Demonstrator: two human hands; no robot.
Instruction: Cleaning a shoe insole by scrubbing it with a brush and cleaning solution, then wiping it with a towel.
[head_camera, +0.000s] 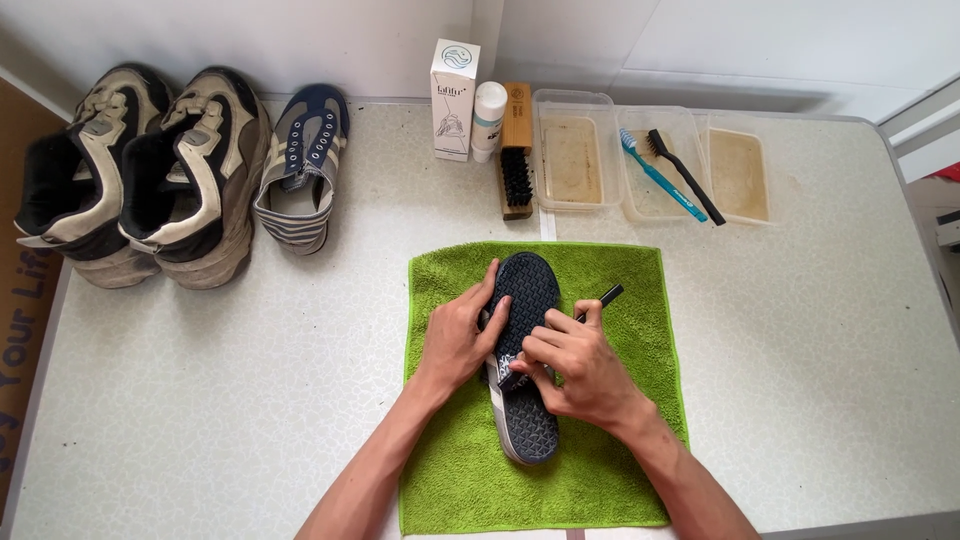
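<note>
Two bare forearms enter from 6 o'clock and meet over a bright green terry towel (600, 470) spread on the pale speckled desk (220, 400).

Navy-soled canvas shoe (527, 345) lies sole-up on the towel, toe toward 12 o'clock, heel toward 6.

Left hand (458, 335): grip closed around the shoe's 9 o'clock edge, thumb on the sole, steadying it.

Right hand (580, 365): grip pinched tight on a thin black-handled brush (606, 296); handle sticks out toward 1 o'clock, bristle end pressed to the sole near mid-shoe, mostly hidden by the fingers.

At 10 o'clock on the desk: a pair of worn beige-and-black sneakers (140, 175); just beside them, the matching navy canvas shoe (303, 165), upright.

At 12 o'clock: white carton (453, 100), white bottle (488, 118), wooden-backed bristle brush (516, 150), close together.

At 1 o'clock: three clear plastic trays (573, 155) side by side; the middle one holds a blue toothbrush (655, 172) and a black brush (685, 175).
</note>
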